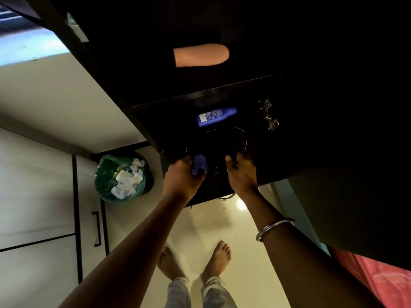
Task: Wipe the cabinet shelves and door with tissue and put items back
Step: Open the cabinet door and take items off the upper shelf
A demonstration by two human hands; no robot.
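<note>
The dark cabinet [200, 94] stands open in front of me. A peach bottle [201, 55] lies on an upper shelf, and a blue bottle with a white label [215, 116] lies on the shelf below. My left hand [181, 176] grips a small purple-blue bottle [200, 164] at the front edge of the lower shelf. Beside it, my right hand [241, 172] curls round a dark round object [236, 141]; only its thin rim lines show, so I cannot tell what it is. No tissue is in either hand.
A bin with a green bag [121, 177] full of crumpled white tissues stands on the floor at the left. Metal hinges [268, 114] sit on the cabinet's right inner wall. White cupboard fronts with a black handle [96, 228] are at the left, red cloth [378, 278] at the lower right.
</note>
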